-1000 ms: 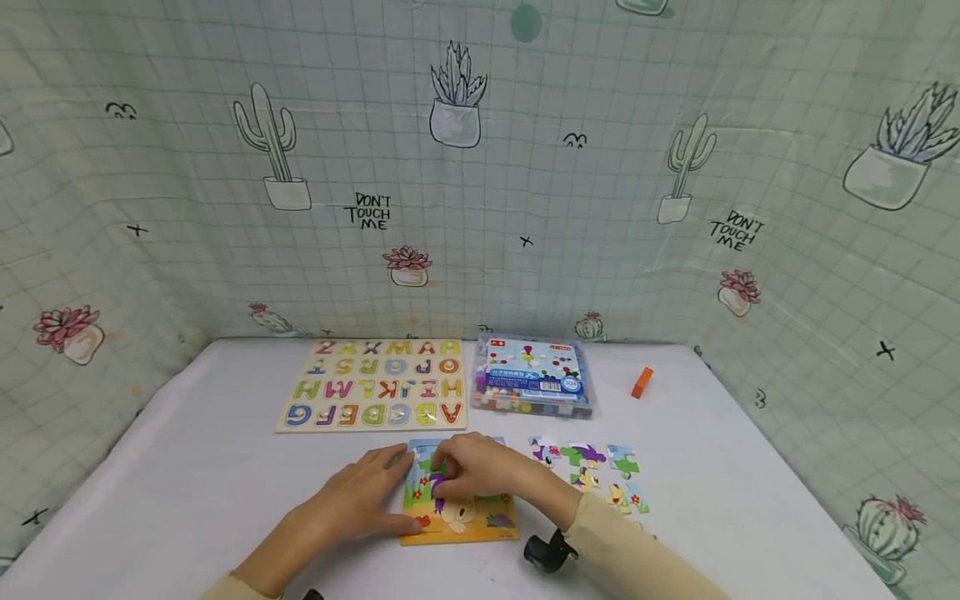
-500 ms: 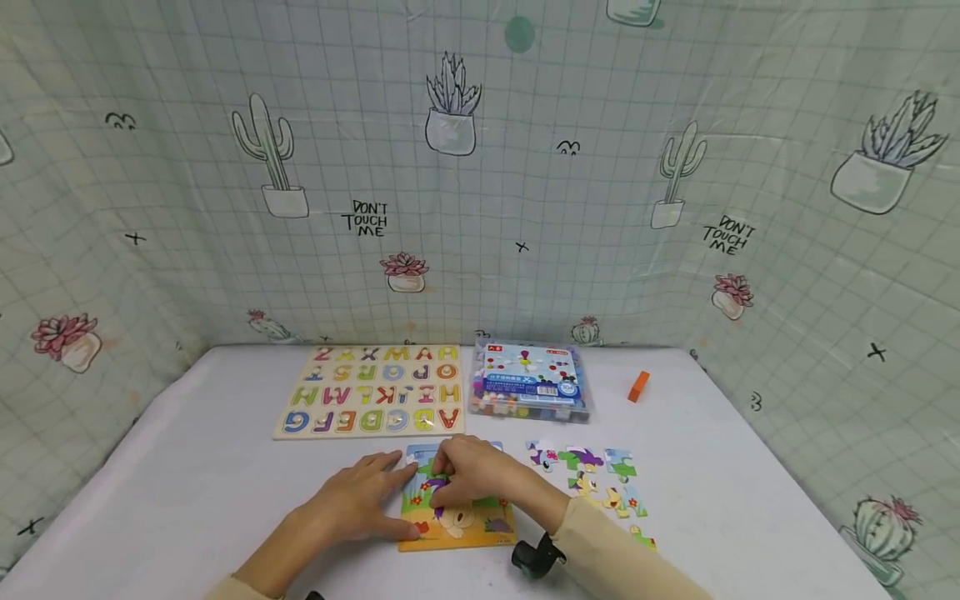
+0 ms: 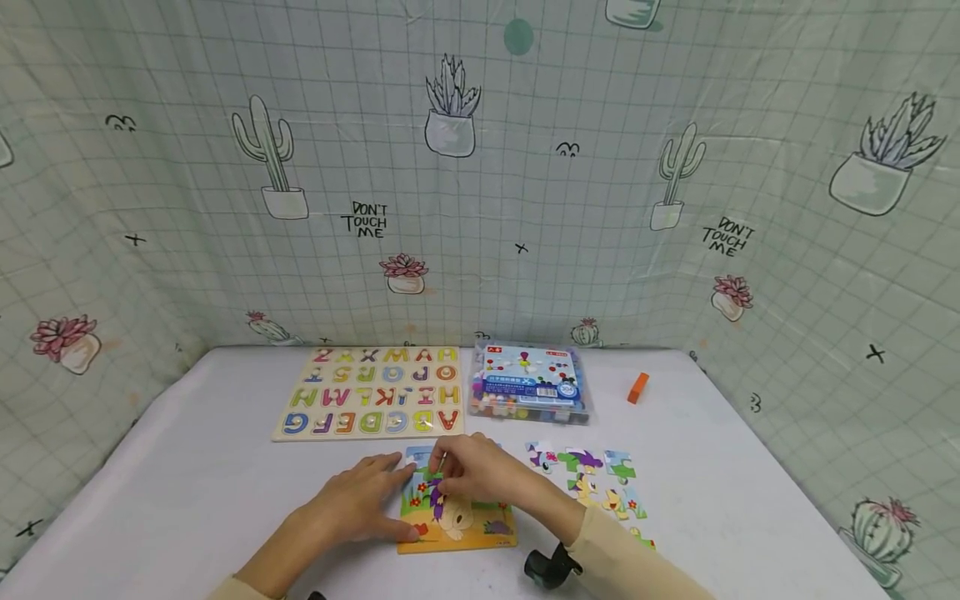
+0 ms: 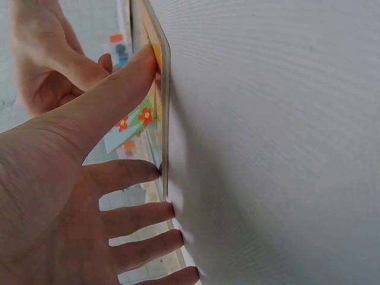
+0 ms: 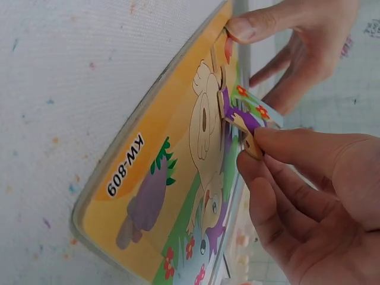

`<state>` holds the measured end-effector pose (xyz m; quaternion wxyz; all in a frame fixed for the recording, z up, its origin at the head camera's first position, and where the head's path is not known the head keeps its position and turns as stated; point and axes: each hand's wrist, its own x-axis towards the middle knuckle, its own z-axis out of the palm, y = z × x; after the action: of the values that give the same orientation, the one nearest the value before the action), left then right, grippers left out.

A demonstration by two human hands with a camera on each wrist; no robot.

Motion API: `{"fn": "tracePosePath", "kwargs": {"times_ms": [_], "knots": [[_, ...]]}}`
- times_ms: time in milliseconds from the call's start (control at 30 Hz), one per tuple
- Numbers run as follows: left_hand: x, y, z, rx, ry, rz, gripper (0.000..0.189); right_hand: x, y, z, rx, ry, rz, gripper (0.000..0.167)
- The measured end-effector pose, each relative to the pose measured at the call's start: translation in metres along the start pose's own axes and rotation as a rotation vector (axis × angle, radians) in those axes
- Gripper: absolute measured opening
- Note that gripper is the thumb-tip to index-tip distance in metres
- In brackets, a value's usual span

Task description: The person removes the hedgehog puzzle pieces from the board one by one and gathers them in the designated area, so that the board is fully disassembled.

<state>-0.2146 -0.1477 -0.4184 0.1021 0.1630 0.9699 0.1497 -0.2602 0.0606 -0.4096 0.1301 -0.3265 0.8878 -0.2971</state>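
In the head view a jigsaw puzzle board [image 3: 457,540] with a cartoon animal picture lies in front of me on the table. My left hand [image 3: 360,504] has its straight fingers spread along the board's left side. Its thumb [image 4: 133,74] rests on the board's edge in the left wrist view, with the other fingertips along the side and on the table. My right hand [image 3: 480,471] is over the board's upper middle. Between its thumb and fingers it pinches a purple and tan puzzle piece [image 5: 243,123], tilted up from the picture beside a flowered piece [image 5: 258,108].
Several loose puzzle pieces [image 3: 588,485] lie right of the board. Behind stand a wooden alphabet board [image 3: 367,392] and a clear plastic case [image 3: 528,383] of small colourful parts. An orange block [image 3: 638,388] lies at the back right. Patterned cloth [image 3: 480,192] encloses the table's back and sides.
My right thumb has drawn up slightly, showing more of the purple piece. The left hand keeps its place at the board's left side. The head view has tilted a little upward.
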Motion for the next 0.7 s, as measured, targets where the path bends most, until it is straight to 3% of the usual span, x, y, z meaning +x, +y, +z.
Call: {"fn": "tracePosePath", "kwargs": {"times_ms": [167, 433, 700], "knots": [[0.0, 0.001, -0.001, -0.001, -0.009, -0.009, 0.091, 0.0, 0.003, 0.0, 0.031, 0.02, -0.04, 0.012], [0.002, 0.003, -0.001, 0.007, -0.006, -0.02, 0.089, -0.006, 0.018, -0.016, 0.069, 0.142, -0.05, 0.011], [0.0, 0.002, 0.0, 0.0, 0.006, -0.021, 0.089, -0.029, 0.039, -0.036, 0.081, 0.107, -0.018, 0.011]]}}
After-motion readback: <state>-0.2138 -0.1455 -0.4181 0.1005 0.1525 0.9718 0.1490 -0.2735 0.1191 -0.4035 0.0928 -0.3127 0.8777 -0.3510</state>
